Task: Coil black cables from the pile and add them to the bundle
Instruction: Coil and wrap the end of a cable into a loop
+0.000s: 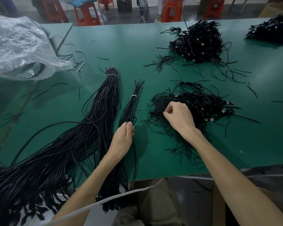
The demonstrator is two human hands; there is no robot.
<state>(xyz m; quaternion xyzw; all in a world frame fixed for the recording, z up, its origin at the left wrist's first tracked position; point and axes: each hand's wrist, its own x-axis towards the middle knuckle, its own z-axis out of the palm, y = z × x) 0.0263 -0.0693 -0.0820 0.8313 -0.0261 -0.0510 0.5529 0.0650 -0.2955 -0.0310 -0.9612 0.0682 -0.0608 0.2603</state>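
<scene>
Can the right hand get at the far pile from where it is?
Probably, with a stretch: the right hand pinches at the near pile, and only green table and loose scraps lie between it and the far pile. Nothing blocks the way.

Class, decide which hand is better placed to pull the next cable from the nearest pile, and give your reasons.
Right. The right hand sits on the near pile, fingers curled among its cables; the left hand is busy gripping the small tied bundle, beside the pile.
</scene>
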